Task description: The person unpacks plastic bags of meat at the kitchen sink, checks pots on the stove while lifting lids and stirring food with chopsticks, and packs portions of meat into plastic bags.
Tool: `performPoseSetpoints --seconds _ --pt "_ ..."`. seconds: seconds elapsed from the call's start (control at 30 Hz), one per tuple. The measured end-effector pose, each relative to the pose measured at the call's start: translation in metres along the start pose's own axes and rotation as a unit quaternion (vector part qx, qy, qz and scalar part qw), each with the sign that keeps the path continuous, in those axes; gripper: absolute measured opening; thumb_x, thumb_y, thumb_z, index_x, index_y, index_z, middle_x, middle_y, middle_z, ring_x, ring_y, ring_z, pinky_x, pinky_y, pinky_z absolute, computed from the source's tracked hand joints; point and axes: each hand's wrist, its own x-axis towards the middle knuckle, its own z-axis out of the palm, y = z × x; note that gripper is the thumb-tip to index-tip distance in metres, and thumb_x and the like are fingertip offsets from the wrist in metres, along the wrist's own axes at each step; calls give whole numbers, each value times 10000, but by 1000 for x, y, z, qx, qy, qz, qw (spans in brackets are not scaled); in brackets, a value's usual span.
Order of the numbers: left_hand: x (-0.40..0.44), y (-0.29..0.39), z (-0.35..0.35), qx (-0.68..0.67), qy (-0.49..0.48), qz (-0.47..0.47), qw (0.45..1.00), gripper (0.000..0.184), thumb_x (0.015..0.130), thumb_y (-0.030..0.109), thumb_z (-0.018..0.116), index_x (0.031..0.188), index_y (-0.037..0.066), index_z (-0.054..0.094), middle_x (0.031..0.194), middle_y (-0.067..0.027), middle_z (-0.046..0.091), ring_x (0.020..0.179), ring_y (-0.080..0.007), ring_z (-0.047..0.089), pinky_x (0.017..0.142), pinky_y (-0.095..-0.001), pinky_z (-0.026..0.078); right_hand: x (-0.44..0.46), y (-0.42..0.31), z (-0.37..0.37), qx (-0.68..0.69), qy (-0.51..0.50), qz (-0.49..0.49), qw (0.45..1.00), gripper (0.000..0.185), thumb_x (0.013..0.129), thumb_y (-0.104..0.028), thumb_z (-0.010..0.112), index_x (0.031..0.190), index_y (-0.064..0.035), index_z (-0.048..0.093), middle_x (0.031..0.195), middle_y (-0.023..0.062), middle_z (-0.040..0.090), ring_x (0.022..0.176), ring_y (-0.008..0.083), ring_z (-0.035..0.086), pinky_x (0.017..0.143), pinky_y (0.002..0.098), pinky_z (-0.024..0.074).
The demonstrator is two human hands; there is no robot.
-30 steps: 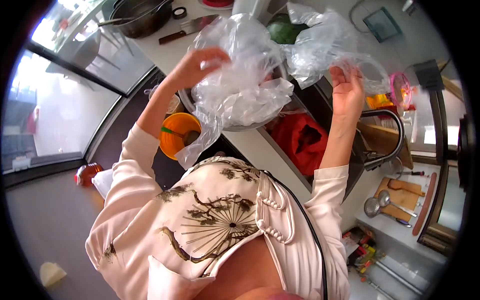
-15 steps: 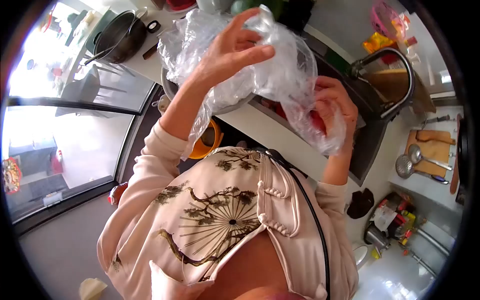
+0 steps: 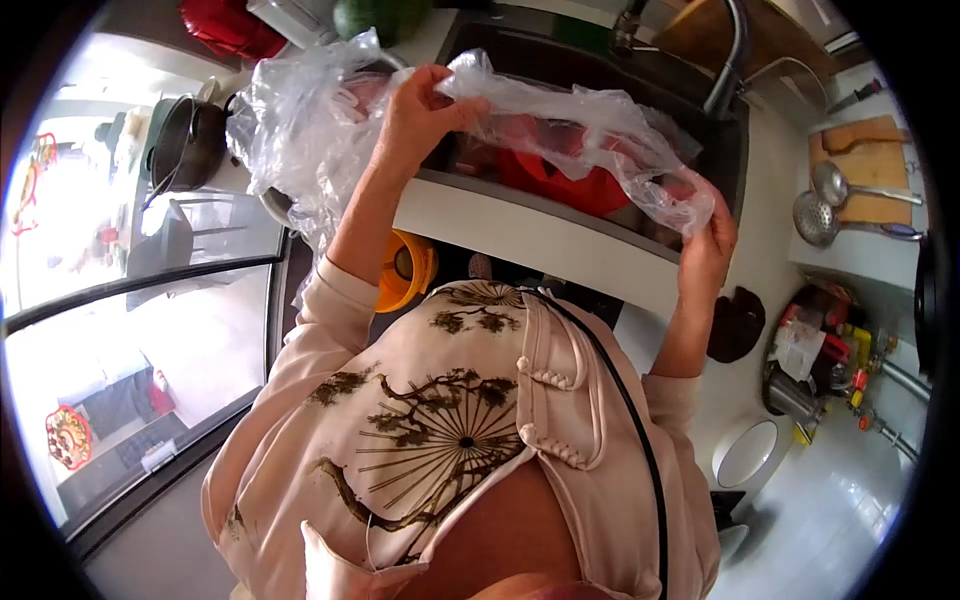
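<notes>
A clear plastic bag is stretched between my two hands above the dark sink. My left hand pinches its left end, fingers closed. At its right end my right hand has its fingers closed round the film. Through the bag a red item shows in the sink. More crumpled clear plastic lies to the left of my left hand, over a bowl that is mostly hidden, with something pinkish beneath it.
A black pot stands at the left. A green melon is behind the sink's left end, and the faucet rises behind its right. An orange bucket sits below the counter. Ladles lie on a board at the right.
The view has turned toward the sink. My hands have moved apart, and the bag that was bunched between them is now drawn out sideways over the sink. My left hand has closed on it.
</notes>
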Motion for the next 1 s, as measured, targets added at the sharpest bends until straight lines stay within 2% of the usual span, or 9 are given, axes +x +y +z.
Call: performPoseSetpoints --seconds 0.17,0.27,0.37,0.43,0.5,0.57,0.63,0.9,1.0 --pt "6 -5 23 250 -27 112 961 442 661 227 797 972 29 553 799 -84 622 729 -173 619 630 -260 503 14 -9 -15 302 -115 20 946 608 854 -352 549 1284 49 397 1324 186 414 1225 305 412 1009 445 352" --pt "10 33 37 215 139 259 931 379 706 209 754 987 45 559 830 -89 611 755 -178 610 640 -281 503 38 -29 -11 378 -89 6 922 447 871 -175 531 1241 53 426 1177 218 520 1114 309 514 968 441 408" --pt "-7 91 51 56 209 354 910 276 861 35 533 1133 15 487 941 -101 594 867 -181 599 766 -279 500 54 -75 0 255 11 -83 963 330 847 -71 549 1157 32 497 1048 200 587 1043 322 557 946 471 432" --pt "-9 77 43 64 195 426 881 380 865 35 531 1228 16 420 1065 -147 602 954 -240 611 833 -318 501 55 -100 7 129 99 -341 926 233 794 27 558 1026 7 562 938 155 634 944 304 604 858 447 483" --pt "-5 44 60 350 194 411 819 283 755 98 622 1037 103 593 940 -128 611 811 -284 608 693 -338 504 57 -58 -9 -298 15 -502 812 171 752 38 550 917 10 585 937 130 644 897 289 614 784 400 498" --pt "9 -38 58 313 -45 202 927 368 666 172 733 999 71 614 749 -115 608 664 -240 590 629 -311 488 64 16 -15 -365 -215 -186 887 248 728 67 429 911 16 589 853 100 631 826 281 619 711 337 491" --pt "-10 -21 44 232 68 122 963 227 710 86 668 929 46 622 725 -63 609 644 -156 579 628 -279 485 43 11 -20 62 -17 229 971 348 683 104 363 936 22 587 893 130 607 779 249 625 756 349 508" --pt "-48 -7 32 230 45 90 968 577 713 142 718 1227 85 461 875 -124 629 741 -207 641 682 -313 525 30 -17 -25 270 -104 176 941 577 722 111 410 1287 -4 435 1274 156 493 1015 222 588 775 280 519" --pt "-55 41 47 332 212 270 879 509 738 81 680 1207 72 482 941 -124 606 778 -225 642 689 -307 523 20 -31 -13 223 -94 149 959 552 746 98 427 1286 -16 441 1273 154 495 1001 203 592 732 249 515"
